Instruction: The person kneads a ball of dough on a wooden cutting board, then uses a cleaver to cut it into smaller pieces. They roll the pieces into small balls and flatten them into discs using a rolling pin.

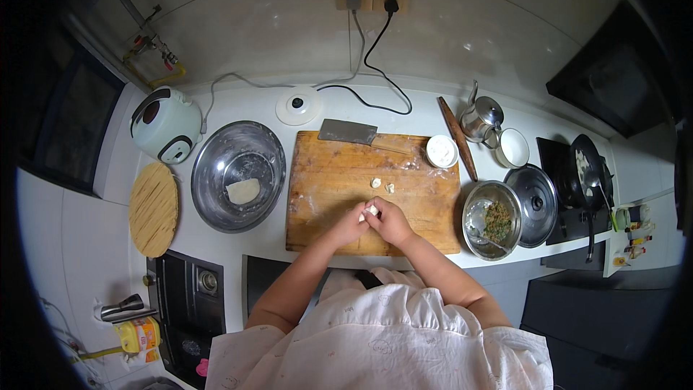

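Observation:
My left hand [348, 226] and my right hand [390, 222] meet over the near part of a wooden cutting board [317, 202]. Their fingers are closed together around a small white piece of dough [370, 211], mostly hidden by them. Just beyond my fingertips, two small pale dough pieces [376, 183] lie on the board. A cleaver [348, 131] with a wooden handle rests along the board's far edge. At the far right corner stands a small bowl of white flour [442, 151].
Left of the board, a steel basin [213, 206] holds a dough lump [244, 191]. To the right are a bowl of chopped filling [498, 221] with a spoon, a pot lid [535, 198], a rolling pin [458, 137], a kettle [482, 117] and a white cup [513, 147].

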Available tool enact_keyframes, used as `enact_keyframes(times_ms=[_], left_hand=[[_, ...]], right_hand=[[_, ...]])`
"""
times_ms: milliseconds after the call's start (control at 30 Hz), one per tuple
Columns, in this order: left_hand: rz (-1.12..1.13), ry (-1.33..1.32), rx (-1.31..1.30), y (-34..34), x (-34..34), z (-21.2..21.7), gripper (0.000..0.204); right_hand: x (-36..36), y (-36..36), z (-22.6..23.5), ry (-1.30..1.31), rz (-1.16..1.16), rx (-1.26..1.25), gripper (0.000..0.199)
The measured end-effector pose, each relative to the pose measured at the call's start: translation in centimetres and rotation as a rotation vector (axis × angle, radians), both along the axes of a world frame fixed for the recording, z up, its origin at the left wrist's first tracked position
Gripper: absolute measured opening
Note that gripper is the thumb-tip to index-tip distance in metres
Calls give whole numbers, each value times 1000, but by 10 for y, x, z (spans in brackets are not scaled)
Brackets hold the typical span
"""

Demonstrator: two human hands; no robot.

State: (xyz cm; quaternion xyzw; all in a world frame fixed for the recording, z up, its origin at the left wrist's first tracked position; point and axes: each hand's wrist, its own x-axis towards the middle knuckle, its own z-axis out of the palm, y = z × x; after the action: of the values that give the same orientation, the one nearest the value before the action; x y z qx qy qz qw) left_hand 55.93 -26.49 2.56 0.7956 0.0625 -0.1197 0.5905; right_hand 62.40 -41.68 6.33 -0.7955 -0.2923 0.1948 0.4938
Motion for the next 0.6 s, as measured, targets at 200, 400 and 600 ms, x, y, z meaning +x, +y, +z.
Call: enact_keyframes(times_ms=[200, 400, 600], left_hand=[[14, -49, 233, -1, -4, -13, 20], [71, -121, 191, -5, -4, -14, 15], [228, -67, -247, 18, 4, 41, 21]], right_hand=[[-3, -2, -6, -14, -24, 8, 15], [11, -7, -3, 19, -50, 24, 15], [52, -59, -40, -110, -263, -112, 17]])
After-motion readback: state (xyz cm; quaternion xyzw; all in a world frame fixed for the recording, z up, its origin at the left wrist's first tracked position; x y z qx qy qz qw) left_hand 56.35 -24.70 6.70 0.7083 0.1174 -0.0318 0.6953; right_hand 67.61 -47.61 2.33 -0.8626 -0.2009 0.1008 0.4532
